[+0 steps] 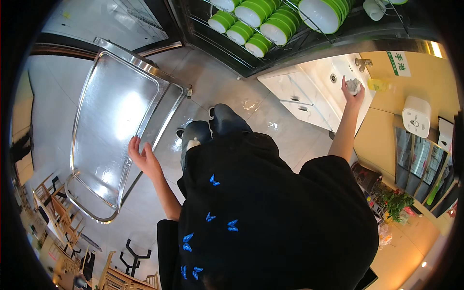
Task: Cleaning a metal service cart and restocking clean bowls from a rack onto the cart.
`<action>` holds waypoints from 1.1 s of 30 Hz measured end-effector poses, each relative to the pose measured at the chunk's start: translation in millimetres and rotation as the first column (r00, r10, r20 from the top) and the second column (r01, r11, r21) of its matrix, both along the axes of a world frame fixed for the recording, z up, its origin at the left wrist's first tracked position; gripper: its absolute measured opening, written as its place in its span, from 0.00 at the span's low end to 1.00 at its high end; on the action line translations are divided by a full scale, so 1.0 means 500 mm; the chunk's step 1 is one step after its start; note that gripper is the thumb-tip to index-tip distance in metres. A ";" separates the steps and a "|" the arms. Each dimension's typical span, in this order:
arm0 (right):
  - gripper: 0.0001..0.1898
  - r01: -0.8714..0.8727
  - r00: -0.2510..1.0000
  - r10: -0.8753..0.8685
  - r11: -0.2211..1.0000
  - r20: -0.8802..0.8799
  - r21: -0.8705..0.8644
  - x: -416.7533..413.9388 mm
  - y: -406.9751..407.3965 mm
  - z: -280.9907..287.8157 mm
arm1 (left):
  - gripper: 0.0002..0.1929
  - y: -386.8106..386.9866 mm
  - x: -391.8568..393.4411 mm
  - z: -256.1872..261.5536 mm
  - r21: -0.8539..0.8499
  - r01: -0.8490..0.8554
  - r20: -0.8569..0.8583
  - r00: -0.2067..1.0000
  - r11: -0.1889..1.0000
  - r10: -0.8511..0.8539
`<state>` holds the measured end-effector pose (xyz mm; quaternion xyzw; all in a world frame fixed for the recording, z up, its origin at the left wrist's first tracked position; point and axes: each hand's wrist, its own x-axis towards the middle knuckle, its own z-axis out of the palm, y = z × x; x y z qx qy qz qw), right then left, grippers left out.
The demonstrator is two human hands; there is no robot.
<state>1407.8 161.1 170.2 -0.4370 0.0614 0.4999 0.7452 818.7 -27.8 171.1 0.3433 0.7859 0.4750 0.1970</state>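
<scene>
My left hand [142,154] is at the right edge of a stainless steel cart [105,105], its fingers apart and nothing held; whether it touches the rim I cannot tell. On the other side, my right hand [353,90] holds a crumpled grey and white cloth [352,86] over the edge of a white washbasin [328,63]. A metal faucet [363,63] is just above that hand, and the basin's drain [333,77] lies to its left. The cart's top tray looks wet and shiny.
Green and white bowls [250,14] stand stacked on wire racks ahead. A white cabinet [295,92] supports the basin. Yellow soap [377,85], seemingly bottled, is beside it. Wet patches shine on the tiled floor [272,125]. Wooden chairs [59,210] are at lower left, a potted plant [395,203] at right.
</scene>
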 end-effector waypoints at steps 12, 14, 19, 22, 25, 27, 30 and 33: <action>0.12 -0.297 0.889 0.355 0.928 0.290 -0.226 0.170 0.147 0.060 | 0.14 -0.042 -0.002 -0.006 -0.054 -0.056 -0.093 0.994 0.997 0.051; 0.14 -0.230 0.899 0.311 0.935 0.310 -0.272 0.131 0.143 0.094 | 0.14 -0.044 0.000 -0.002 -0.067 -0.062 -0.109 0.993 0.996 0.055; 0.12 -0.048 0.882 0.201 0.938 0.426 -0.342 0.232 0.187 0.060 | 0.13 -0.039 0.006 0.006 -0.100 -0.088 -0.136 0.988 0.991 0.074; 0.05 -0.059 0.818 0.224 0.949 0.530 -0.310 0.349 0.201 0.047 | 0.13 -0.031 0.005 -0.004 -0.103 -0.063 -0.123 0.991 0.993 0.050; 0.05 0.153 0.790 0.102 0.922 0.605 -0.356 0.282 0.233 0.042 | 0.14 -0.047 0.007 0.000 -0.126 -0.104 -0.160 0.983 0.987 0.084; 0.05 0.220 0.759 0.032 0.927 0.650 -0.303 0.221 0.236 0.061 | 0.14 -0.050 0.005 -0.003 -0.142 -0.109 -0.177 0.981 0.984 0.083; 0.05 0.283 0.704 -0.027 0.927 0.710 -0.245 0.294 0.254 0.050 | 0.13 -0.043 0.010 -0.003 -0.140 -0.099 -0.171 0.982 0.985 0.075; 0.04 0.208 0.720 0.042 0.939 0.693 -0.272 0.366 0.257 0.030 | 0.13 -0.040 0.008 -0.007 -0.146 -0.091 -0.179 0.982 0.985 0.064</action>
